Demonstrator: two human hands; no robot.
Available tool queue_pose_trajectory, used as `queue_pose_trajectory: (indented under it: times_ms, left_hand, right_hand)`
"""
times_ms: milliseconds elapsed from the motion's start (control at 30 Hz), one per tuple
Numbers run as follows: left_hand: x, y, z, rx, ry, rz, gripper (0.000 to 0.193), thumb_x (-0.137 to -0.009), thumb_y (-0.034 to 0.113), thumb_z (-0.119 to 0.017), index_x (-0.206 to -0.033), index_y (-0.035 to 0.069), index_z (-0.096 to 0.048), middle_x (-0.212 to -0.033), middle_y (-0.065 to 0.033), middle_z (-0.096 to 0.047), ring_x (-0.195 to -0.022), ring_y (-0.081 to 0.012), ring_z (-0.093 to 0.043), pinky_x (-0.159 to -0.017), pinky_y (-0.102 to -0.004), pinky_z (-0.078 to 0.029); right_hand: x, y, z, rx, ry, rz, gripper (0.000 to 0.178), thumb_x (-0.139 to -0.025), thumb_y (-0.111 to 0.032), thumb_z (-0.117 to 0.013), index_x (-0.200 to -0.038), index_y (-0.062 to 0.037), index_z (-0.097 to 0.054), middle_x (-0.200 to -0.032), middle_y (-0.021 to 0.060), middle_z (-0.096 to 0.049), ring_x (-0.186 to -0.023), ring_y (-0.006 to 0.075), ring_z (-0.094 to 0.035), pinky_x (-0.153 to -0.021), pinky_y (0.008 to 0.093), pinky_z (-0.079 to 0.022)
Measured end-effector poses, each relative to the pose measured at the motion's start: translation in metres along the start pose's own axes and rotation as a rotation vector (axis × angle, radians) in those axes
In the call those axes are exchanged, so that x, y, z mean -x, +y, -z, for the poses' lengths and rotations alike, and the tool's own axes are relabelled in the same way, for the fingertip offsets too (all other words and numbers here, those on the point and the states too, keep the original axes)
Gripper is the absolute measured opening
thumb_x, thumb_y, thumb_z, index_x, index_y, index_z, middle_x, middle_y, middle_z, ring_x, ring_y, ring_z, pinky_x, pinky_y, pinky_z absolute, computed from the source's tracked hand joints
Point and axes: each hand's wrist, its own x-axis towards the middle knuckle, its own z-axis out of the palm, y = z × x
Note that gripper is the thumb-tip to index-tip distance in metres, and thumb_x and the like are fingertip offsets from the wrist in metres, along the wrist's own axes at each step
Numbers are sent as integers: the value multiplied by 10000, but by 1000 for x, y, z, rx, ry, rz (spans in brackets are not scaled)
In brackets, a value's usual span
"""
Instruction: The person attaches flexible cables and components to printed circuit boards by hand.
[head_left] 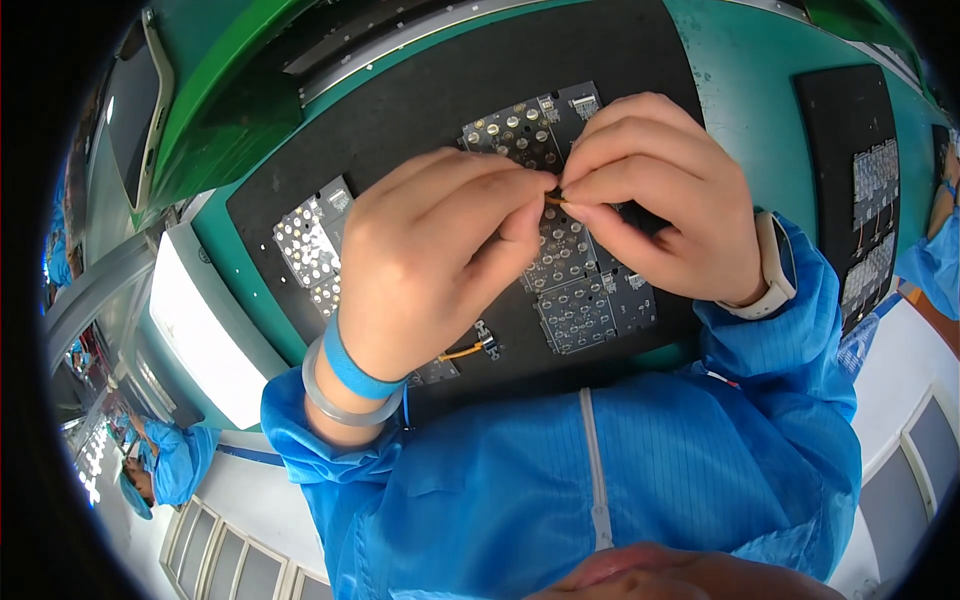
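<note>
My left hand (435, 225) and my right hand (655, 190) meet over the middle of the black mat, thumb and fingertips pinched together. Between them is a small orange strip (554, 201), perhaps a flex cable; the fingers hide most of it. Right beneath lies a dark circuit-board panel (598, 312) with rows of round silver contacts, partly covered by both hands. Another board (308, 240) of the same kind rests left of my left hand. Below my left wrist, an orange flex cable with a small metal part (487, 343) lies on the mat.
The black mat (390, 105) lies on a green tabletop (745, 130). At right, a second black mat (825, 120) carries more circuit boards (876, 185). A green bin-like panel (215, 110) and a white panel (205, 320) stand at left. Other people in blue work at both sides.
</note>
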Motion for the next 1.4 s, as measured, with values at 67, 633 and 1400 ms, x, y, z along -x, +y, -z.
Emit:
queue_pose_trajectory:
  times_ms: [67,633,1400]
  left_hand:
    - [-1,2,2,4,-15,19,153,-728,-29,-712,-879,-7,-699,-820,-121,-675,-693,-230,-635,-629,-294,-497]
    - [-2,21,-2,-130,27,35,190,-669,15,-768,-844,4,-695,-800,-109,-669,-710,-247,-611,-607,-316,-481]
    - [0,14,-17,-331,-23,-2,358,-706,50,-717,-1055,4,-647,-1126,-161,-619,-1053,-327,-611,-880,-412,-515]
  right_hand:
    - [0,0,0,35,-2,29,138,-727,-45,-721,-838,-58,-640,-869,73,-637,-858,270,-604,-798,375,-484]
    - [3,-5,7,342,21,226,184,-650,-104,-748,-829,-81,-711,-866,32,-659,-878,233,-593,-941,499,-445]
    - [2,18,36,213,-19,-109,125,-720,-36,-756,-828,-51,-695,-825,63,-648,-906,243,-582,-925,407,-420]
